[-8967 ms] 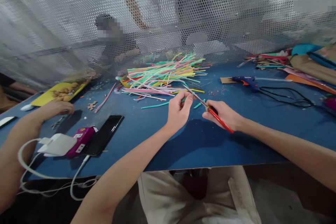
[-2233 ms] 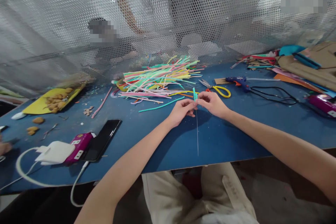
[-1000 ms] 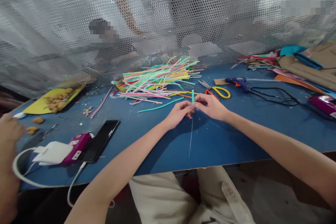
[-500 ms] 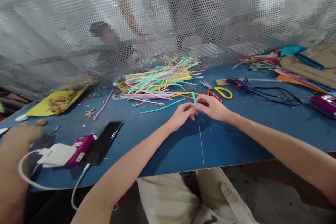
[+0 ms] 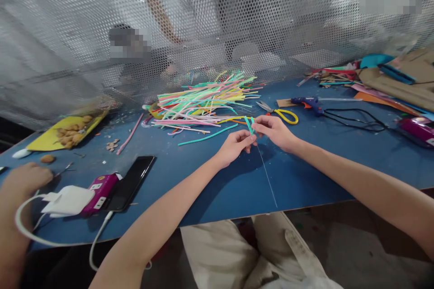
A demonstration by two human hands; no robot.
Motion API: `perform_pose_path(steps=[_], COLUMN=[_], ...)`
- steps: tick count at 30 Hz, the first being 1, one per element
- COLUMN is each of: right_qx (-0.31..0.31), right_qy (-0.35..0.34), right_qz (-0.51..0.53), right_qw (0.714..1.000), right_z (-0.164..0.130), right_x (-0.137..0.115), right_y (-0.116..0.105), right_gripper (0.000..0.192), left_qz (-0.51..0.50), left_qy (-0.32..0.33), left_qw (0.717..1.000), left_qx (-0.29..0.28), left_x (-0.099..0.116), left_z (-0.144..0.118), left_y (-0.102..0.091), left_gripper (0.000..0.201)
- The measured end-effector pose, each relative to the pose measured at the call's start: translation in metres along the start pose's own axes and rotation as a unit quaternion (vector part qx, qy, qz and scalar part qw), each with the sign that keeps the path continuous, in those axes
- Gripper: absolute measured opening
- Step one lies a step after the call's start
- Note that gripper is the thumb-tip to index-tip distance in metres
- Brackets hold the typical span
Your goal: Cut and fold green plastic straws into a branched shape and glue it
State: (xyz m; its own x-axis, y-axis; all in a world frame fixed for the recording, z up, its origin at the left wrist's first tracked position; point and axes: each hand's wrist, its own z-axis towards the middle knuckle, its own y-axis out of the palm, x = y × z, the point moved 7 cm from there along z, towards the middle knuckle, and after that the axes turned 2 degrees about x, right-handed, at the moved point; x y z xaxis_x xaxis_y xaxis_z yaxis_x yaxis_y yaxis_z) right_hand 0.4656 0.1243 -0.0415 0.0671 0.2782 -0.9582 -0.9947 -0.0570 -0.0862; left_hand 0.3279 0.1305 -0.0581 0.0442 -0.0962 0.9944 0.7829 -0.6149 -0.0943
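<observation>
Teal pipe cleaner [image 5: 249, 124] pinched between left hand [image 5: 233, 146] and right hand [image 5: 275, 130].

The scissors [image 5: 278, 113], nine seconds ago in the right hand [image 5: 275, 130], now lie on the table just beyond that hand. Both hands pinch a short teal stem [image 5: 249, 124] instead, the left hand [image 5: 233, 145] meeting the right at it. The thin wire [image 5: 267, 177] below the stem now slants toward the right, where half a second ago it hung nearly straight.
</observation>
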Motion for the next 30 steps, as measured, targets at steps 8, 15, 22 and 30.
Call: perform_pose_path(steps=[8, 15, 22, 30], right_qx=[0.003, 0.033, 0.026, 0.067], right_qy=[0.027, -0.003, 0.023, 0.011], right_qz=[0.046, 0.002, 0.000, -0.012], right_qw=[0.999, 0.999, 0.999, 0.998], right_z=[-0.003, -0.003, -0.003, -0.002], right_x=[0.000, -0.003, 0.002, 0.007], right_y=[0.003, -0.003, -0.002, -0.010], right_gripper=[0.033, 0.036, 0.040, 0.038], left_qz=[-0.018, -0.031, -0.018, 0.149], left_qy=[0.010, 0.022, 0.014, -0.013], left_qw=[1.000, 0.999, 1.000, 0.987], left_qx=[0.011, 0.016, 0.016, 0.052], left_x=[-0.004, -0.007, -0.006, -0.008], left_z=[0.001, 0.003, 0.002, 0.002], left_y=[-0.002, -0.003, -0.003, -0.012], left_gripper=[0.040, 0.042, 0.042, 0.041])
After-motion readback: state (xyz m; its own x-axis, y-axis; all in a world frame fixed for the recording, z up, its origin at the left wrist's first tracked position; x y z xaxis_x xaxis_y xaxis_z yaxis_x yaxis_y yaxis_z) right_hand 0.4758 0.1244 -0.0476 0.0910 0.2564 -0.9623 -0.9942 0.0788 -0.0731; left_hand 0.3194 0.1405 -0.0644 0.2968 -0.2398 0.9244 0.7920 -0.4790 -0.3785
